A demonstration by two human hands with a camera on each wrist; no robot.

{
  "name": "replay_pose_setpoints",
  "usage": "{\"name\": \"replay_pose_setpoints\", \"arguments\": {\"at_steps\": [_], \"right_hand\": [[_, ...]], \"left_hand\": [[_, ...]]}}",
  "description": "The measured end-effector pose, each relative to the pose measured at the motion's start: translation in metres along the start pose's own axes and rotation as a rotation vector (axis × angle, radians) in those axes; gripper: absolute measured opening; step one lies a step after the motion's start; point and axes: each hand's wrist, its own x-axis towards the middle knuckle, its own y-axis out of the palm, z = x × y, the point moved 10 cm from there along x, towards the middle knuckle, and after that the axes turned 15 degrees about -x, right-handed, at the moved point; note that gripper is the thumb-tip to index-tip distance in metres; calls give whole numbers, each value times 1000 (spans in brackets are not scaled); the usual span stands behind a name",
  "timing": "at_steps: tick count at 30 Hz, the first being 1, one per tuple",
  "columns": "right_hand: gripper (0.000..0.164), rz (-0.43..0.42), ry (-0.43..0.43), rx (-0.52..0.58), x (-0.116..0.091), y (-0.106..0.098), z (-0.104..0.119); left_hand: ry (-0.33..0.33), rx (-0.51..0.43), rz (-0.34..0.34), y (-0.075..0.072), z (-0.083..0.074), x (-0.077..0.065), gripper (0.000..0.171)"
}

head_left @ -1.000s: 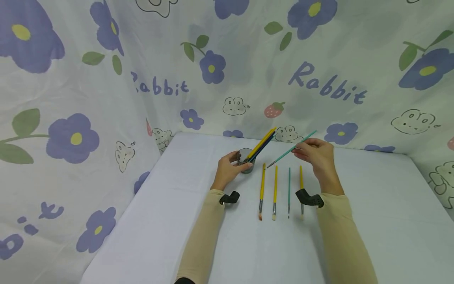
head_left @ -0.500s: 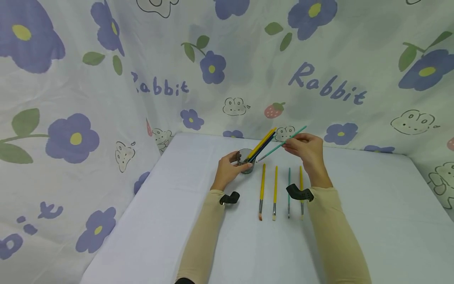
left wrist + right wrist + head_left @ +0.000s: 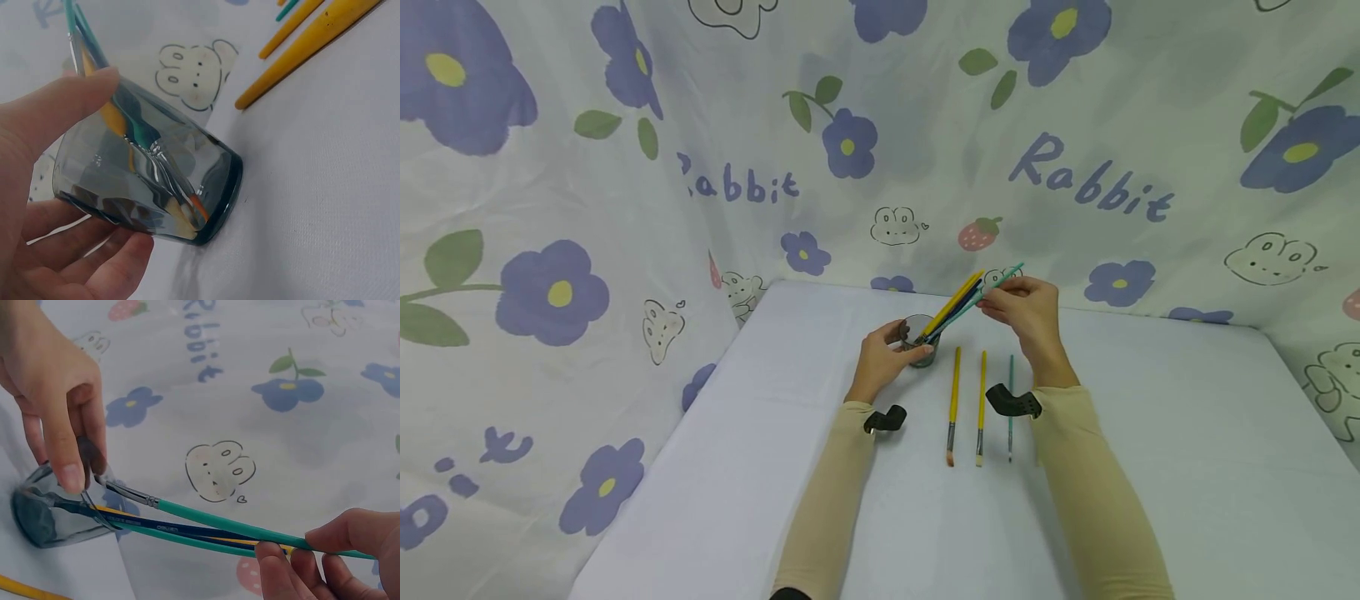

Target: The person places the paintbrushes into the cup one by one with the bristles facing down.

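My left hand grips a clear glass cup around its side, thumb near the rim. In the left wrist view the cup tilts, with several paintbrushes standing bristles-down inside. Yellow handles and a dark blue handle lean out toward the right. My right hand pinches a teal paintbrush by its handle between thumb and fingers. Its metal ferrule is at the cup's mouth, overlapping the rim in the right wrist view. Its handle runs alongside the other brushes.
On the white table lie two yellow paintbrushes and a teal one in a row, bristles toward me. Another beside them is mostly hidden by my right sleeve. Printed fabric hangs behind the table.
My right hand has moved left with the teal paintbrush, bringing its bristle end from above the table brushes to the cup's mouth. My left hand and the cup have stayed in place.
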Motion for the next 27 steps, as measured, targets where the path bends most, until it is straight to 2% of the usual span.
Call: {"name": "replay_pose_setpoints", "arguments": {"at_steps": [7, 16, 27], "right_hand": [[24, -12, 25, -46, 2, 10, -4], [28, -3, 24, -73, 2, 20, -4], [29, -14, 21, -121, 0, 29, -4]], "left_hand": [[8, -14, 7, 0, -2, -1, 82], [-15, -23, 4, 0, -1, -2, 85], [1, -34, 17, 0, -2, -2, 84]]}}
